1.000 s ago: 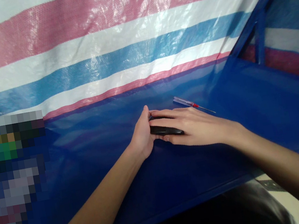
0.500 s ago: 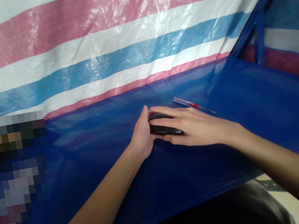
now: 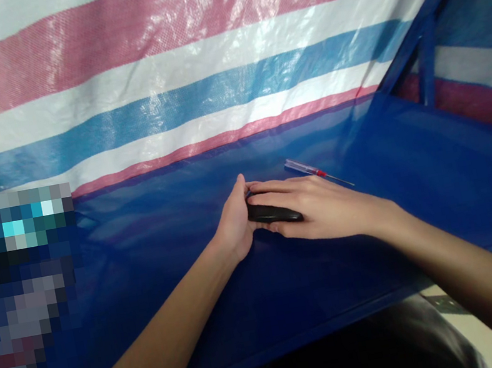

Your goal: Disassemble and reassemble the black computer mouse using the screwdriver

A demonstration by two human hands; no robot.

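Observation:
A black computer mouse [image 3: 274,211] is held between both my hands over the blue tabletop. My right hand [image 3: 321,205] lies across its top with the fingers pointing left, and a dark strip of the mouse shows between two of them. At its far end, my left hand [image 3: 235,221] cups the mouse with the thumb up and the other fingers mostly hidden behind and under it. Just beyond my right hand lies a screwdriver [image 3: 317,171] with a clear handle, a red collar and a thin metal shaft pointing right.
The blue tabletop [image 3: 192,308] has its near edge close to my lap. A red, white and blue striped plastic sheet [image 3: 190,86] hangs behind it. Blue metal bars [image 3: 428,63] stand at the right. A pixelated patch covers the far left.
The upper fingers of my right hand have shifted slightly nearer each other, covering more of the mouse's top. My left hand and the screwdriver have stayed put. Colours in the pixelated patch differ.

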